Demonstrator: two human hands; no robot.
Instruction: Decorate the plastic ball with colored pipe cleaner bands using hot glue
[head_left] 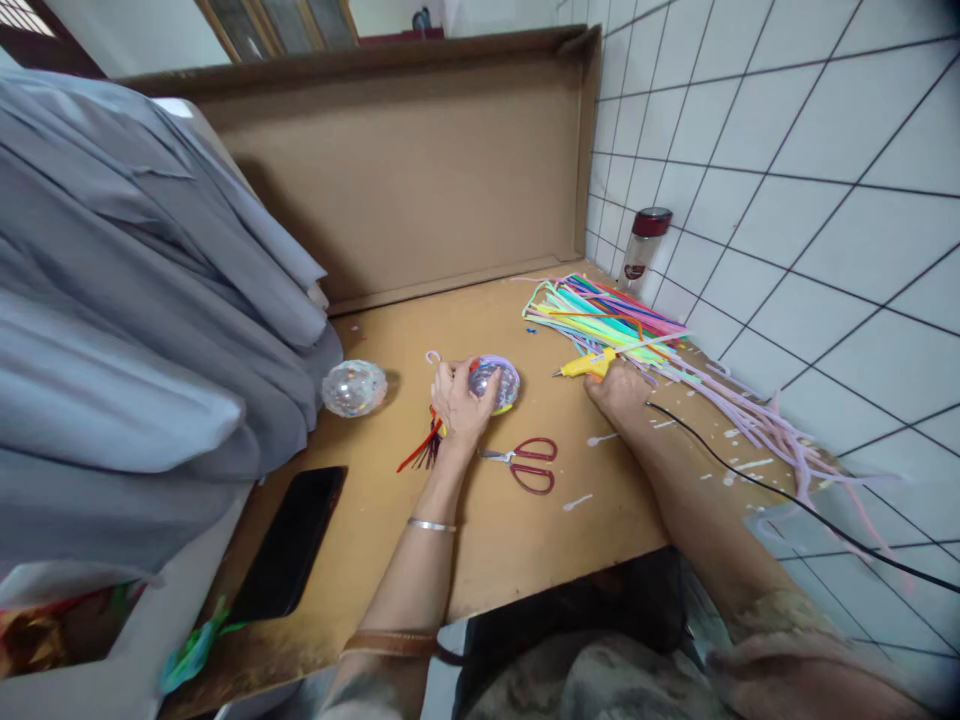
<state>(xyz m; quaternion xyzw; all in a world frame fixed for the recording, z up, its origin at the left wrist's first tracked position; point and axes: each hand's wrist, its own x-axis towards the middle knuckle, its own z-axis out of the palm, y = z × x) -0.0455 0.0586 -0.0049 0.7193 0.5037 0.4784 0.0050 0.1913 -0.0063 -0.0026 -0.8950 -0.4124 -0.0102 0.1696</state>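
Glossy plastic, bare metal, fuzzy stems
The ball (355, 388) is clear, shiny plastic; the glue gun (589, 364) smooth yellow plastic. The scissors (520, 464) pair metal blades with red plastic-looking handles. The stems (600, 315) look soft and fuzzy, the curtain (135, 300) is matt, folded cloth, the wall tiles (810, 180) are smooth, and the phone (291, 543) is glossy black.

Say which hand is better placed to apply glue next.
Right, I'd judge: the right hand holds the yellow glue gun, nozzle toward the clear round piece that the left hand holds.
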